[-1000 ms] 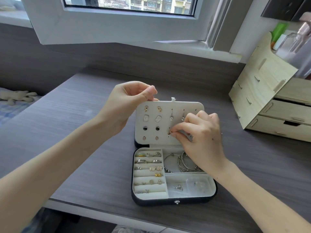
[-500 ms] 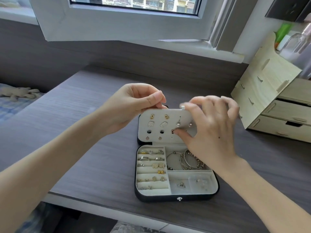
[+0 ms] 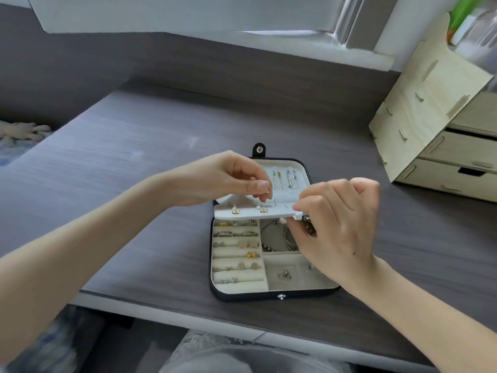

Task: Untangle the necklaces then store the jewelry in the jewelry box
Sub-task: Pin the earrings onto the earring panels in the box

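While over jewelry box [image 3: 269, 296], earring [image 3: 267, 191] pinched in left fingers [image 3: 257, 186]; panel [image 3: 250, 211] in right fingers [image 3: 309, 203].

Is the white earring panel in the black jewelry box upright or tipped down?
Tipped down: the right hand pinches the white earring panel by its tab, nearly flat above the compartments.

Camera: a single one, worn on the person's head.
Facing: forward and down across the desk [image 3: 134, 162], with the wall and the window frame [image 3: 188, 17] along the top edge.
Nearness: close in. Both forearms enter from the lower corners, and the left hand [image 3: 215, 179] and right hand [image 3: 341, 230] meet mid-frame over the open jewelry box [image 3: 242, 296].
Lens: wide. The wooden drawer unit [image 3: 430, 117] leans at the right border.
Bottom edge: the person's own lap [image 3: 228, 354], below the desk's front edge.
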Available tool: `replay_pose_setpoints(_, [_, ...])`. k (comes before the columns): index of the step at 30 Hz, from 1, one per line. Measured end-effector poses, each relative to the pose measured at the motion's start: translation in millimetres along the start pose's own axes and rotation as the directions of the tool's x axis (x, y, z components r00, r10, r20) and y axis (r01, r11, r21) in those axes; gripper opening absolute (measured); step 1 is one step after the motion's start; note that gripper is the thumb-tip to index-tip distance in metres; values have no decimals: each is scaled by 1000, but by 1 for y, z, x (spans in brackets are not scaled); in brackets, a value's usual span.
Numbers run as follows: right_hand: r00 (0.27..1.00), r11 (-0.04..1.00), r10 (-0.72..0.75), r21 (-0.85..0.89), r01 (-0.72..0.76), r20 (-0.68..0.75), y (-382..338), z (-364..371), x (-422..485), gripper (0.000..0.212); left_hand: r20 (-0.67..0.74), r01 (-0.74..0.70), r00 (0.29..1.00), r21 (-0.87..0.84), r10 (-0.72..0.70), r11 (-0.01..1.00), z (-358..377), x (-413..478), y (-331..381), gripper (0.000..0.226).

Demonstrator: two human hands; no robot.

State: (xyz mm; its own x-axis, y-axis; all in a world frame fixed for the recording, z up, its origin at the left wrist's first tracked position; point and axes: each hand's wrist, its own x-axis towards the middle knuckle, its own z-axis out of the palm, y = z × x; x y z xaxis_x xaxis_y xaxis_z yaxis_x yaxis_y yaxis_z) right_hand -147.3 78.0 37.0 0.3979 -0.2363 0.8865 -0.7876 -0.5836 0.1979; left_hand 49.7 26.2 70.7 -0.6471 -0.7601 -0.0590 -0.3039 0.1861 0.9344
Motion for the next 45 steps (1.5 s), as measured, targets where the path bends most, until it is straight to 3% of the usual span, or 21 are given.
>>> replay_pose_setpoints(9, [1000,1000,16,-5,-16,-7,0,0,-2,28,33,86,996,-107,-83,991,4,13,-5,12])
replay_pose_setpoints(25, [999,999,35,0,-35,-17,0,0,-2,22,92,90,992,-50,-86,995,3,17,-4,9])
replay_pose_setpoints(30, [999,999,48,-4,-48,-19,-1,0,-2,24,74,-44,997,159,33,986,2,16,2,5])
replay_pose_setpoints(33, [999,999,46,-7,-47,-18,-1,1,-2,26,103,-210,978,439,183,874,2,18,10,11])
replay_pose_setpoints(35, [999,999,48,-9,-48,-24,-1,1,-1,26,133,-234,972,529,192,816,1,20,15,9])
replay_pose_setpoints(40, [999,999,44,-8,-44,-23,-1,1,-1,26,190,-153,980,544,56,825,-3,25,21,4])
replay_pose_setpoints(45, [998,998,58,4,-58,-19,-1,1,-1,25,84,-56,996,401,24,914,-4,21,17,10])
